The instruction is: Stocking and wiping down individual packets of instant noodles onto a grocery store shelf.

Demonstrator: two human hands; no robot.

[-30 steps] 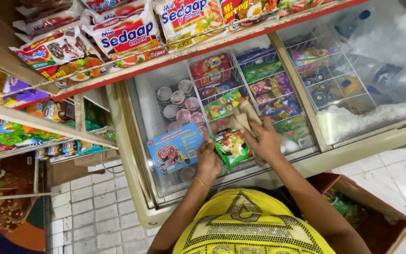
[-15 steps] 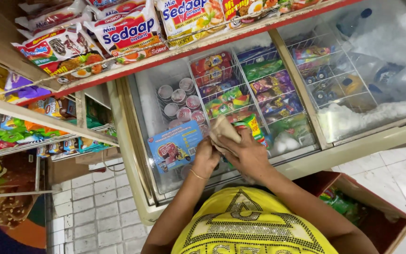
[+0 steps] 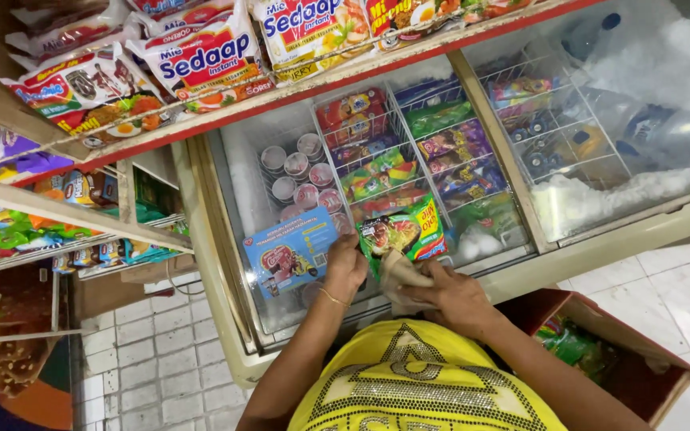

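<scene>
A green and red snack packet (image 3: 403,231) is held over the front edge of an open chest freezer (image 3: 225,239), just above the near end of its wire baskets. The left hand (image 3: 345,267) grips the packet's left side, fingers curled shut around it, a thin bracelet (image 3: 331,298) at the wrist. The right hand (image 3: 449,294) is closed on a crumpled brown cloth (image 3: 402,274) that touches the packet's lower edge. Just left of the left hand, a blue carton (image 3: 289,255) leans inside the freezer. Beyond the packet, wire baskets (image 3: 409,152) hold coloured frozen-treat packets, and a column of small round cups (image 3: 301,175) stands to their left. Frost coats the freezer's right compartment (image 3: 640,183). Above the freezer, a shelf (image 3: 281,96) carries instant noodle packs (image 3: 201,56). An open cardboard box (image 3: 600,351) sits on the tiled floor (image 3: 680,295) at the person's right.
</scene>
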